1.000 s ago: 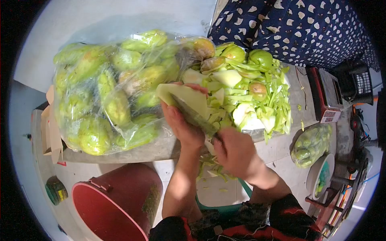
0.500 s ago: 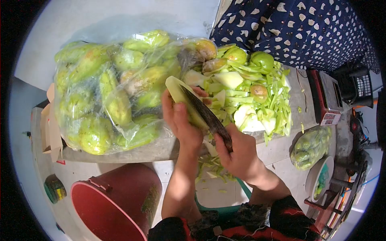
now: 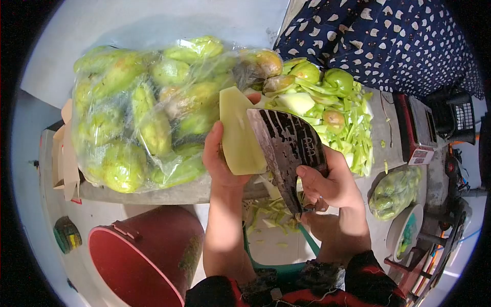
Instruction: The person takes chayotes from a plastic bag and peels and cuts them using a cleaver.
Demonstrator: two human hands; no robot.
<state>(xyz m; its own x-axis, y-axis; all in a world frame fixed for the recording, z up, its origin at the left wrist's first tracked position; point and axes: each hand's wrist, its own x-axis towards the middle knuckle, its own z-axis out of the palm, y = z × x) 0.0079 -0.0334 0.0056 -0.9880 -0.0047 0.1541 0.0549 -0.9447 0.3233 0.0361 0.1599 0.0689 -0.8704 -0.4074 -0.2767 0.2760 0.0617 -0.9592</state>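
Observation:
My left hand point(image 3: 221, 158) is closed around a peeled green mango point(image 3: 236, 130), its pale flesh turned upward. In my right hand point(image 3: 330, 181) is a knife point(image 3: 286, 148) with a broad, dark, worn blade bearing markings. The blade's flat faces up, and one edge is close beside the mango; whether they touch I cannot tell. My thumb lies on the blade, and the handle is mostly hidden by the hand. Behind and right of the knife lies a heap of green peelings point(image 3: 353, 148) with several whole mangoes and pale peeled pieces in it.
A clear plastic bag of green mangoes point(image 3: 123, 169) covers the table's left part. Below it stands a red bin point(image 3: 153, 245). A red scale point(image 3: 409, 128), another bag of green fruit point(image 3: 394, 192) and a white bucket point(image 3: 394, 235) are at right. Patterned dark cloth point(image 3: 378, 41) hangs behind.
The knife has rotated from edge-on to flat side up, and my right hand has shifted right and down. The mango is now more upright, its pale face towards me.

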